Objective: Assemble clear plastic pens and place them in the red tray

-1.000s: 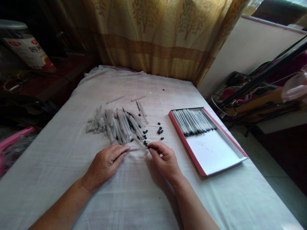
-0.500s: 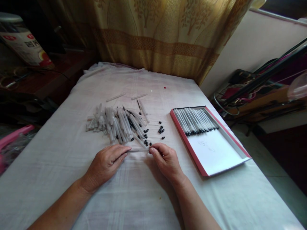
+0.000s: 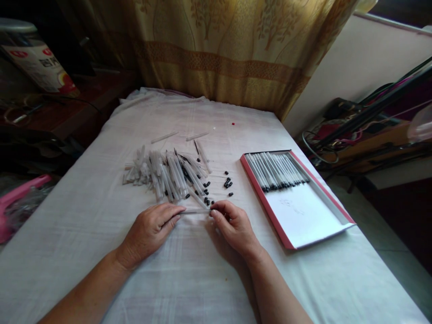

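Note:
A clear, thin pen barrel (image 3: 195, 212) lies level between my two hands, just above or on the cloth. My left hand (image 3: 150, 231) is closed in a pinch on its left end. The fingertips of my right hand (image 3: 234, 225) pinch at its right end, where a small black cap seems to show; the fingers partly hide it. Just beyond my hands spreads a pile of clear barrels (image 3: 173, 173), with thin dark-tipped refills among them. Several loose black caps (image 3: 227, 183) are scattered to the pile's right.
An open red-edged box (image 3: 268, 209) on the right holds a row of capped pens (image 3: 276, 171). Two barrels lie apart behind the pile. A white cloth (image 3: 162, 283) covers the table, and a patterned curtain (image 3: 222, 40) hangs at its far edge.
My hands stay nearly in place on the pen barrel. A dark piece now shows more plainly at its right end, by my right fingertips. The whole view has shifted slightly.

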Action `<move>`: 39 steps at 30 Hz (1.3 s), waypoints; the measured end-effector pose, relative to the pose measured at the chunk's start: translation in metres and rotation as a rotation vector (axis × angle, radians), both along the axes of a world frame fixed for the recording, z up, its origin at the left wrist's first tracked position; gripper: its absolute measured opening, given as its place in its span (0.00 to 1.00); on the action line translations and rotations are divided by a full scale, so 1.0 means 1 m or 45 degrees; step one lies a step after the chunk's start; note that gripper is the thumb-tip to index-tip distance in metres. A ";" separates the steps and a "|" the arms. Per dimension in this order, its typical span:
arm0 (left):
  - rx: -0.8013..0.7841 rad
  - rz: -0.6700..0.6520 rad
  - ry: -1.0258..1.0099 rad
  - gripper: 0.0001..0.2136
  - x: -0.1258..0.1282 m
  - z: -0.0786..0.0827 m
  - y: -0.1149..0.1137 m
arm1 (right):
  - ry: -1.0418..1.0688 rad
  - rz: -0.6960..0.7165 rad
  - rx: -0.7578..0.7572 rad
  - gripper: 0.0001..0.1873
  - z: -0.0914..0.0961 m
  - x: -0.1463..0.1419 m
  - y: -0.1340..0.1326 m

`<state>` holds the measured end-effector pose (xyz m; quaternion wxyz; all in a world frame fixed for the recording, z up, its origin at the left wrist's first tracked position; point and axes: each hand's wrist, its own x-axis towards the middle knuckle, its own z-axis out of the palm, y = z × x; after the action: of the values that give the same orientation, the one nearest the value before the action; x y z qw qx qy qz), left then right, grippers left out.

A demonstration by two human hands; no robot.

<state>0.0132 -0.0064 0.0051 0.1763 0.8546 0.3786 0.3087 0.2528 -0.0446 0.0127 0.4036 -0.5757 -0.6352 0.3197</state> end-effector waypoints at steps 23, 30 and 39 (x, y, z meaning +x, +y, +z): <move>0.056 -0.005 -0.021 0.11 0.001 -0.001 0.000 | 0.002 0.033 -0.013 0.07 -0.004 0.007 0.002; 0.089 -0.009 -0.014 0.11 0.001 -0.001 0.001 | 0.008 0.052 -0.029 0.06 -0.005 0.007 0.001; 0.120 -0.019 -0.001 0.10 0.000 0.000 0.001 | -0.009 0.055 -0.013 0.07 -0.003 0.007 0.002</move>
<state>0.0136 -0.0059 0.0047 0.1384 0.8646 0.3572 0.3251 0.2600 -0.0428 0.0093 0.3913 -0.5653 -0.6472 0.3294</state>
